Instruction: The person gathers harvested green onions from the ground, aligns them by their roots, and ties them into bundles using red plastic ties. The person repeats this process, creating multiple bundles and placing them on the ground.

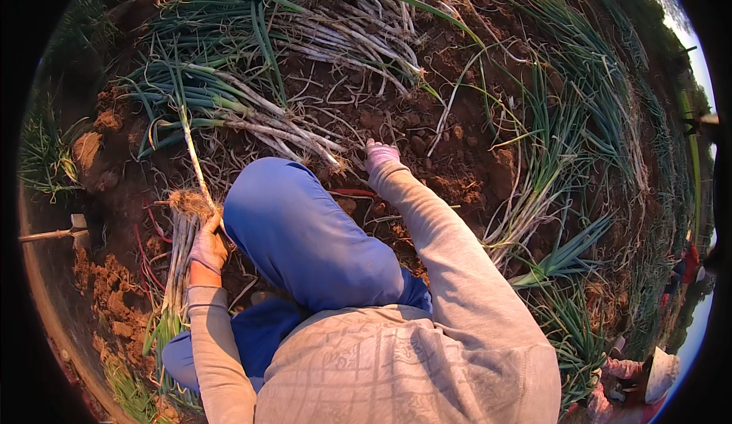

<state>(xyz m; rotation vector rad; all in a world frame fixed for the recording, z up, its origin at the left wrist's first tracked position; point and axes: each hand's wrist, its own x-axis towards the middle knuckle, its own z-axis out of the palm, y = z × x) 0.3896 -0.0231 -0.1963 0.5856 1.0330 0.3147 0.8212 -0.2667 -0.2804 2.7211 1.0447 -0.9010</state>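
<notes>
My left hand [209, 248] is closed around the lower end of a single green onion stalk [191, 146], whose leafy end points away from me. Under and beside that hand lies a bundle of green onions [182, 246], its matted roots facing away and its leaves towards me. My right hand [381, 155], in a pink glove or wrap, reaches down to the soil just right of the root ends of a loose pile of green onions [280, 124]. Its fingertips are small and partly hidden, so whether they grip anything is unclear.
A larger heap of green onions [354, 35] lies ahead. More onions [532, 206] lie to the right. Red twine [150, 258] and a hoe-like tool [74, 233] are at left. A co-worker in a pale hat [662, 375] is at lower right; another person [689, 264] is farther off.
</notes>
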